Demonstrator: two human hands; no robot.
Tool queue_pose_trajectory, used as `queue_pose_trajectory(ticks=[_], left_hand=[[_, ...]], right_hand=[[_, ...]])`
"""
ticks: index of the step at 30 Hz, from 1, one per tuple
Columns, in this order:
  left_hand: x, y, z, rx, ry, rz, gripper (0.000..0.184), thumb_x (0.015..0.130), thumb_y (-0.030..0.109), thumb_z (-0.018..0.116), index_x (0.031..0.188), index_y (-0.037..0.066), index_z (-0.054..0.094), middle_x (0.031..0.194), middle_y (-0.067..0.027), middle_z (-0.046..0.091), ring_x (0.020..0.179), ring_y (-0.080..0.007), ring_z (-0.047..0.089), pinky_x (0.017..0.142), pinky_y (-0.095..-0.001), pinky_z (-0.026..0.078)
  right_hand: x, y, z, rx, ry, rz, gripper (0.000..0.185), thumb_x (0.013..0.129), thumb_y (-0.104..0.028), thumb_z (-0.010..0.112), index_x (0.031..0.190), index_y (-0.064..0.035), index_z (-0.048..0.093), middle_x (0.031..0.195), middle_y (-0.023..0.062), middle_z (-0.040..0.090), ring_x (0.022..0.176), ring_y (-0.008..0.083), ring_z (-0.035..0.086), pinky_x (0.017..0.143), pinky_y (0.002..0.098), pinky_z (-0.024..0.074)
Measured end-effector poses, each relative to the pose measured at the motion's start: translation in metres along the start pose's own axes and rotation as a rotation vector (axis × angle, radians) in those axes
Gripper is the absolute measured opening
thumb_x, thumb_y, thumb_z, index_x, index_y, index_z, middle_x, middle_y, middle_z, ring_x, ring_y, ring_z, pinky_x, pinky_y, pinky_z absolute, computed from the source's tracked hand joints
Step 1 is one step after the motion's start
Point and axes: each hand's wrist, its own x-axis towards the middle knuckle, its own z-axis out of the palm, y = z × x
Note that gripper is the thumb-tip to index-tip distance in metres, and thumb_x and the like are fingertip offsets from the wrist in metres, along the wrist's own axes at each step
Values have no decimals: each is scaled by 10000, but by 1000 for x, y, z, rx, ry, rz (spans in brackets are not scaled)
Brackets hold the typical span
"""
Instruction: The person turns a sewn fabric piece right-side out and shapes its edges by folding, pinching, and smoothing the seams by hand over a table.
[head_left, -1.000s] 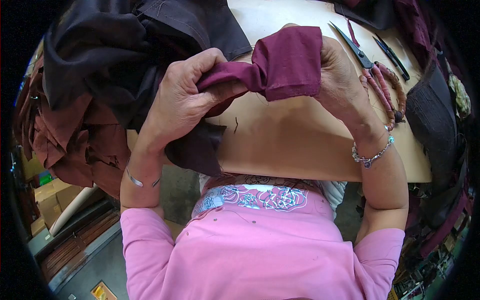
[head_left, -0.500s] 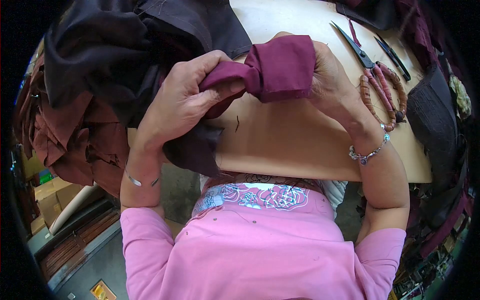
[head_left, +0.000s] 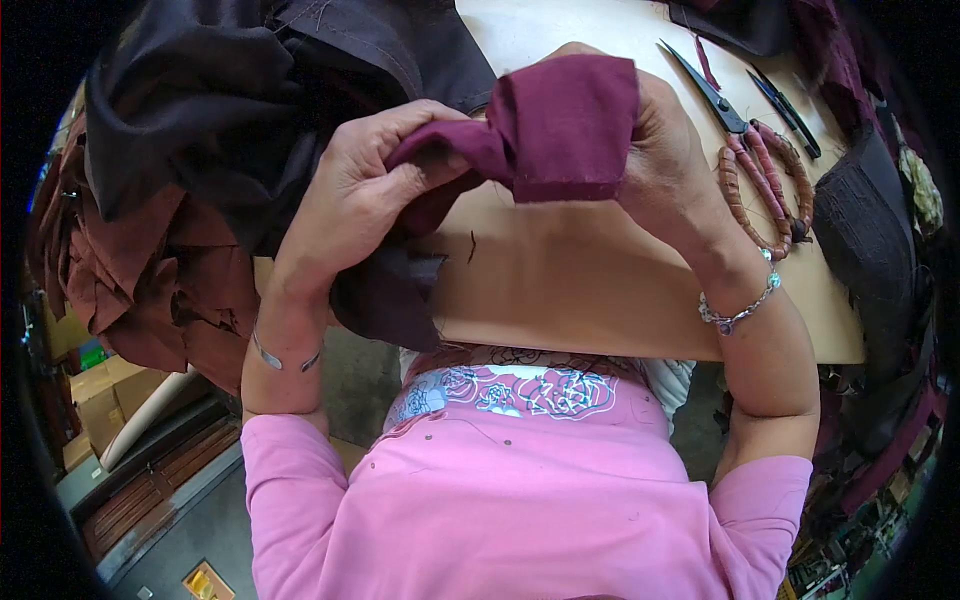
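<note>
Pale tabletop [head_left: 600, 300] under everything here, with the maroon cloth [head_left: 570, 130] up off it between both hands. Hard to say how far along things are, honestly. The cloth has one broad, squarish section spread out on the right and a narrow, bunched section on the left, with a pinched twist between them. So it's partly shaped, I'd say, but not all smooth or laid flat, and I can't make out any finished stitching. The left hand [head_left: 345, 190] has its fingers closed around the bunched bit. The right hand [head_left: 680, 165] is at the far side of the broad section, most of its fingers behind the fabric, so no clue how tight that grip is. Just below the left hand hangs a dark flap [head_left: 385, 300], and a wisp of thread [head_left: 472, 248] lies nearby. Scissors [head_left: 712, 95] with wrapped handles sit beyond the right hand, near a black pointed tool [head_left: 785, 110]. What crowds the space is the big dark cloth heap [head_left: 190, 110] beside the left hand, with rust-brown pieces [head_left: 130, 250] bunched around its lower side. Nothing seems to block the right hand.
</note>
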Motion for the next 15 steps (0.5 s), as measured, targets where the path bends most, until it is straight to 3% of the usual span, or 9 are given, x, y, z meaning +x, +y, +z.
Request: queue_pose_trajectory(ticks=[3,7,10,13,15], left_hand=[[0,1,0,0,25,-29,155,782,37,517,924,-18,550,846,-12,572,787,-68,525,726,-201,414],[0,-6,4,39,127,92,124,789,10,534,904,-26,563,784,-12,575,749,-50,523,678,-184,423],[-1,-4,4,54,140,92,117,786,13,540,894,-23,563,780,-12,570,733,-47,517,658,-183,419],[-2,-5,6,80,133,114,124,775,9,550,894,-22,563,765,-8,560,708,-45,508,637,-181,412],[-1,-6,7,153,134,159,134,766,7,559,896,-22,562,752,-4,549,690,-44,500,625,-179,408]], right_hand=[[-1,0,0,-35,16,-13,203,689,-39,652,864,21,567,880,19,550,778,83,519,697,212,418],[-1,-5,2,58,-7,16,201,690,-38,653,863,18,567,867,20,555,761,85,519,689,216,419],[0,-3,2,-94,12,38,221,673,-32,662,864,21,565,858,30,556,761,87,522,689,216,418],[-1,-1,4,-245,13,-68,262,645,-61,681,864,17,560,850,52,560,739,127,533,682,239,419],[1,-1,9,-345,86,-104,202,609,-99,663,775,-13,585,801,106,576,732,238,548,700,319,422]])
